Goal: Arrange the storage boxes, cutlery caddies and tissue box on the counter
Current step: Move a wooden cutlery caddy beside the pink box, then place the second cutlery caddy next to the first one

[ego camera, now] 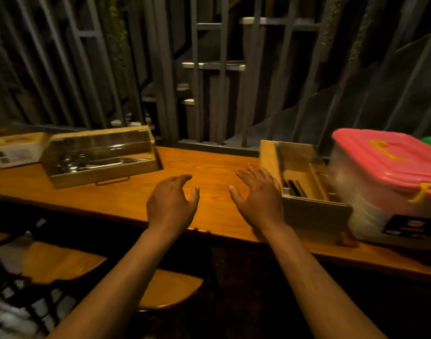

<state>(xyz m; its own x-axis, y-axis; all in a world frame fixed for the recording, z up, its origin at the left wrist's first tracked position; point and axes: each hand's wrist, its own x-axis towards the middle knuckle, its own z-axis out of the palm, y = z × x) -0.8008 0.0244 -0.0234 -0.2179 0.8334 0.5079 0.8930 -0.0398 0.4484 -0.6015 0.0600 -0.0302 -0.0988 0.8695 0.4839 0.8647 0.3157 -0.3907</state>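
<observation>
Both hands, left (170, 204) and right (258, 199), are held wide and empty over the counter (209, 165) between two caddies, left (102, 157) and right (305, 182)

Orange-brown grained counter (209, 165); tan wooden cutlery caddies (104, 172) (305, 189); white tissue box (16, 150); clear storage box (390, 206) with pink lid (380, 155), yellow clasps (422, 192)
</observation>
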